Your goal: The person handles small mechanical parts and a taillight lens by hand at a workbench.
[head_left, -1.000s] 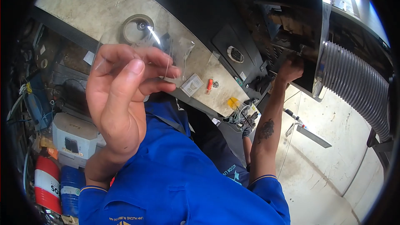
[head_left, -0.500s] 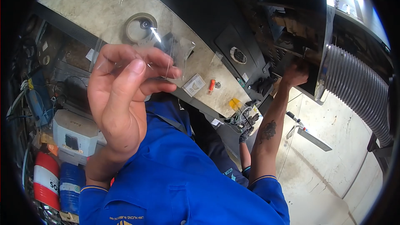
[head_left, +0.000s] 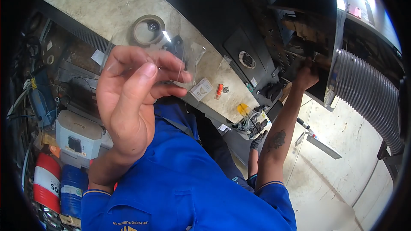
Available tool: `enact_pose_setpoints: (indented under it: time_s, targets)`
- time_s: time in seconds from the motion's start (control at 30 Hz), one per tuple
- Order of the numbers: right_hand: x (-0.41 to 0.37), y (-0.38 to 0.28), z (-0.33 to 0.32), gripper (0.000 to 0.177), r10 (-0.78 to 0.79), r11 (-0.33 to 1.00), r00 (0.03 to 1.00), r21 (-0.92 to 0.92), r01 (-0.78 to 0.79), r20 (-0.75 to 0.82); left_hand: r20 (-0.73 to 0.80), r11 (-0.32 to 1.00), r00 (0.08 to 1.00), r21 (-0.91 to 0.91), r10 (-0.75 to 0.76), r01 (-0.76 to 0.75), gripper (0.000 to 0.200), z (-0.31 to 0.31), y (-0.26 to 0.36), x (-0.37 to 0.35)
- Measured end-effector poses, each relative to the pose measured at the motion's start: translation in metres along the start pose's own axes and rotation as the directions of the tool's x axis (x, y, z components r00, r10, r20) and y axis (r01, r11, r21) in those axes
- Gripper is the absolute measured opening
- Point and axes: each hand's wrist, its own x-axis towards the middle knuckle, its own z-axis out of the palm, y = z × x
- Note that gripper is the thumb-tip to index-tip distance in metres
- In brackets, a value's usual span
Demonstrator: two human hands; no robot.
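Head-worn fisheye camera looks down, close on the left hand [head_left: 128,98].

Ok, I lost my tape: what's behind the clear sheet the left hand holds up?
Through the clear sheet, the tape roll partly shows on the worn bench top. The left hand covers whatever lies behind the sheet's lower part.

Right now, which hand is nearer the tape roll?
Left. The left hand, pinching a clear sheet, is below the tape roll; the right hand is far off inside the machine.
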Motion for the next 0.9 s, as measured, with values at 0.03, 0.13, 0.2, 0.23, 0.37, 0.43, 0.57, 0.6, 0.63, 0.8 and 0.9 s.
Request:
enact_pose_setpoints:
  time_s: [0.03,0.13,0.2,0.23,0.37,0.43,0.57,0.6,0.63,0.8,0.9]
  targets:
    - [-0.002,-0.001,-0.003,0.033,0.08,0.989,0.994,0.121,-0.088,0.071,0.007,1.0,1.0,-0.014,0.003,-0.003,0.01,0.001,0.0,-0.001]
    - [-0.005,-0.003,-0.008,0.036,0.147,0.948,0.973,0.256,-0.19,0.176,0.0,1.0,1.0,-0.015,-0.005,0.005,0.01,0.006,0.001,-0.002]
    - [-0.007,-0.006,-0.007,0.038,0.143,0.937,0.969,0.287,-0.198,0.201,-0.005,1.0,1.0,-0.01,-0.008,0.008,0.009,0.009,0.003,-0.004]
    - [-0.008,-0.007,-0.007,0.039,0.14,0.919,0.967,0.335,-0.207,0.215,-0.006,1.0,1.0,-0.009,-0.018,0.018,0.009,0.011,0.004,-0.004]
    - [-0.005,0.01,0.0,0.036,-0.006,0.983,0.979,0.182,-0.033,0.206,0.002,1.0,1.0,-0.006,-0.006,0.006,0.008,0.015,0.007,-0.004]
    - [0.003,0.005,-0.009,0.034,-0.047,0.996,0.972,0.08,0.029,0.23,-0.002,1.0,1.0,-0.017,-0.007,0.006,0.008,0.015,0.006,-0.005]
    - [0.007,0.002,-0.011,0.033,-0.264,0.953,0.948,-0.101,0.285,0.178,0.042,0.999,0.999,-0.036,0.011,-0.009,0.007,0.016,0.009,-0.006]
    - [0.007,0.003,-0.012,0.034,-0.226,0.954,0.949,-0.149,0.261,0.218,0.065,0.999,0.998,-0.049,0.022,-0.018,0.007,0.017,0.01,-0.006]
    - [0.006,0.004,-0.012,0.034,-0.225,0.956,0.95,-0.139,0.258,0.215,0.064,0.999,0.998,-0.04,0.029,-0.027,0.007,0.018,0.011,-0.007]
    - [0.01,-0.01,-0.022,0.033,-0.073,0.87,0.94,-0.44,0.223,0.332,0.1,0.998,0.993,-0.037,0.056,-0.053,0.008,0.024,0.014,-0.007]
    - [0.014,-0.002,-0.016,0.035,-0.047,0.843,0.941,-0.492,0.218,0.335,0.11,0.997,0.991,-0.037,0.074,-0.07,0.009,0.028,0.016,-0.007]
